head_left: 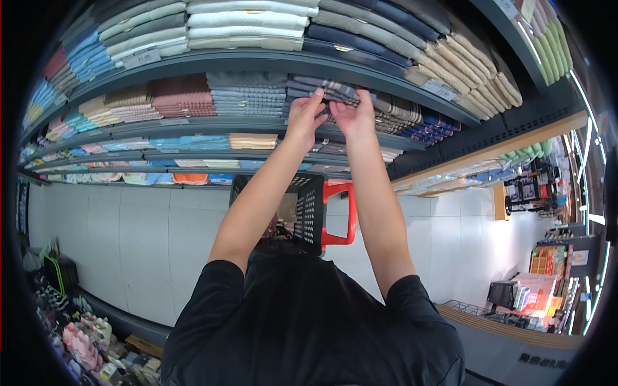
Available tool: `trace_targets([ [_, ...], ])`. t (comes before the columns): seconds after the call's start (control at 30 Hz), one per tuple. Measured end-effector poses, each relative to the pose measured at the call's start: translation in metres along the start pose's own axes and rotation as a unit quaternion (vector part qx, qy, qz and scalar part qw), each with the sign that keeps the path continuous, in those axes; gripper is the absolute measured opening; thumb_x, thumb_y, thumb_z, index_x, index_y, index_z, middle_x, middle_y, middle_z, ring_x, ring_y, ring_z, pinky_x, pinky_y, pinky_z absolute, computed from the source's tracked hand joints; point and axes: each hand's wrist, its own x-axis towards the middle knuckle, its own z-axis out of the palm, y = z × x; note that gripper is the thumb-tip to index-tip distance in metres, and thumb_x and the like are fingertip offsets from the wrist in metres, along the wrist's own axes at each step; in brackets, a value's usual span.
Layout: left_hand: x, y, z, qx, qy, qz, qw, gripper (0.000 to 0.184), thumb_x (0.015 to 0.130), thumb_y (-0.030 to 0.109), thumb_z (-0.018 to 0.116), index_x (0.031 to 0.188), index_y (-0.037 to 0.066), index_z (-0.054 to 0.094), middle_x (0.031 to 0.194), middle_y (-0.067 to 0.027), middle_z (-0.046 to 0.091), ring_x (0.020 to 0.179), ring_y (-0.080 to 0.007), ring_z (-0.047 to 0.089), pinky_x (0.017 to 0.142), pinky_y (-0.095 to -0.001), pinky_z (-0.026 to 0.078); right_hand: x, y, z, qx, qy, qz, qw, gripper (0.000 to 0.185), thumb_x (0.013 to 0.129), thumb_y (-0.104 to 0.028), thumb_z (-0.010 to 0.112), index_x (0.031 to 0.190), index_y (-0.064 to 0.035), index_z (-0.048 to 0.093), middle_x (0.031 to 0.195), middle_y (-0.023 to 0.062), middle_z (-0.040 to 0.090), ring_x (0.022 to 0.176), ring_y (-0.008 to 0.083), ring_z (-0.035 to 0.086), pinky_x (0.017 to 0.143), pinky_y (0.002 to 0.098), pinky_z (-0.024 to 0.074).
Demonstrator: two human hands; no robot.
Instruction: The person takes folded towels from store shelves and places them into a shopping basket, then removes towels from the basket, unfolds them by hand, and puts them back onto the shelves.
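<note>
My left hand [304, 120] and my right hand [354, 118] reach up to a shelf of folded towels. Between them is a dark grey-blue plaid towel [335, 90], folded flat at the top of its stack. The fingers of both hands are curled at its front edge, left hand at the left part and right hand at the right. Part of the stack below is hidden behind my hands. Beside them sit light blue-grey towels [248, 96] on the left and brown checked towels [396, 112] on the right.
A black shopping basket [312, 212] with a red handle [351, 215] stands below my arms, on the pale tiled floor [148, 238]. Grey shelf edges [187, 61] run above and below my hands, with more stacked towels [248, 26] overhead. Other store displays [541, 289] stand at right.
</note>
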Motion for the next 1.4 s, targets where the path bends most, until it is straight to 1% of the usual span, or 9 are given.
trace_targets([
  [0.2, -0.053, 0.007, -0.001, -0.128, -0.066, 0.025, 0.989, 0.052, 0.091, 0.041, 0.064, 0.12, 0.004, 0.042, 0.114, -0.0103, 0.052, 0.109, -0.0252, 0.052, 0.093, -0.0427, 0.046, -0.065, 0.004, -0.028, -0.028, -0.061, -0.012, 0.998, 0.045, 0.083, -0.024, 0.064, 0.121, -0.005, 0.048, 0.121, 0.0099, 0.053, 0.119, 0.0265, 0.047, 0.106, 0.043, 0.0334],
  [0.33, -0.072, -0.022, -0.069, -0.032, -0.19, -0.097, 0.976, 0.066, 0.09, 0.045, 0.062, 0.137, 0.005, 0.036, 0.132, -0.0139, 0.048, 0.124, -0.029, 0.047, 0.099, -0.0447, 0.043, -0.097, 0.006, -0.067, -0.046, -0.069, -0.02, 0.996, 0.045, 0.084, -0.02, 0.063, 0.123, -0.0047, 0.048, 0.123, 0.0095, 0.055, 0.117, 0.0267, 0.051, 0.106, 0.0447, 0.0366],
  [0.43, -0.083, -0.026, -0.098, -0.115, -0.132, -0.118, 0.978, 0.078, 0.086, 0.047, 0.066, 0.142, 0.005, 0.032, 0.139, -0.0139, 0.044, 0.13, -0.0292, 0.043, 0.102, -0.045, 0.041, -0.111, 0.009, -0.1, -0.078, -0.055, -0.026, 0.995, 0.043, 0.084, -0.016, 0.062, 0.124, -0.0041, 0.048, 0.122, 0.0094, 0.057, 0.115, 0.0268, 0.055, 0.103, 0.0455, 0.0409],
  [0.57, -0.086, -0.007, -0.089, -0.022, -0.088, -0.081, 0.993, 0.092, 0.08, 0.024, 0.077, 0.147, 0.001, 0.018, 0.132, -0.0186, 0.047, 0.121, -0.0286, 0.049, 0.102, -0.0412, 0.041, -0.119, 0.017, -0.119, -0.083, -0.068, -0.021, 0.994, 0.044, 0.086, -0.01, 0.058, 0.128, -0.0031, 0.046, 0.125, 0.0098, 0.055, 0.116, 0.0274, 0.055, 0.099, 0.0477, 0.0439],
  [0.67, -0.089, -0.009, -0.078, 0.115, -0.048, -0.07, 0.99, 0.087, 0.078, 0.013, 0.076, 0.144, -0.002, 0.021, 0.13, -0.02, 0.047, 0.121, -0.0277, 0.05, 0.101, -0.0381, 0.042, -0.122, 0.02, -0.126, -0.109, -0.075, -0.031, 0.991, 0.045, 0.087, -0.008, 0.056, 0.13, -0.0039, 0.044, 0.127, 0.0096, 0.054, 0.116, 0.0281, 0.055, 0.098, 0.0495, 0.0443],
  [0.8, -0.098, -0.028, -0.09, 0.076, -0.043, -0.069, 0.994, 0.077, 0.078, 0.006, 0.071, 0.14, -0.004, 0.028, 0.13, -0.0183, 0.049, 0.119, -0.0272, 0.051, 0.1, -0.0362, 0.043, -0.136, 0.019, -0.138, -0.166, -0.064, -0.03, 0.984, 0.044, 0.091, -0.019, 0.06, 0.129, -0.0028, 0.045, 0.124, 0.0114, 0.058, 0.113, 0.0278, 0.058, 0.096, 0.0477, 0.0473],
  [1.03, -0.153, -0.063, -0.157, 0.015, -0.029, -0.208, 0.978, 0.065, 0.079, 0.008, 0.067, 0.136, 0.001, 0.036, 0.128, -0.0137, 0.051, 0.119, -0.0262, 0.053, 0.099, -0.0433, 0.046, -0.158, 0.022, -0.215, -0.218, -0.074, 0.174, 0.957, 0.066, 0.084, -0.027, 0.072, 0.138, -0.0086, 0.038, 0.128, 0.009, 0.055, 0.114, 0.0267, 0.057, 0.093, 0.0478, 0.046],
  [1.23, -0.214, -0.111, -0.239, 0.057, 0.063, -0.381, 0.921, 0.065, 0.083, 0.017, 0.069, 0.137, 0.001, 0.037, 0.127, -0.0166, 0.055, 0.116, -0.0314, 0.057, 0.096, -0.0491, 0.048, -0.2, 0.095, -0.315, -0.182, 0.053, 0.375, 0.907, 0.051, 0.083, -0.026, 0.071, 0.127, -0.0094, 0.049, 0.116, 0.0081, 0.061, 0.108, 0.025, 0.059, 0.092, 0.0456, 0.0471],
  [1.4, -0.259, -0.121, -0.263, 0.071, 0.126, -0.42, 0.896, 0.063, 0.086, 0.022, 0.068, 0.136, -0.002, 0.038, 0.126, -0.0177, 0.055, 0.114, -0.032, 0.058, 0.095, -0.0499, 0.048, -0.234, 0.13, -0.341, -0.206, 0.109, 0.426, 0.874, 0.043, 0.086, -0.027, 0.066, 0.124, -0.0129, 0.05, 0.114, 0.0057, 0.062, 0.102, 0.0214, 0.061, 0.087, 0.0428, 0.0506],
])
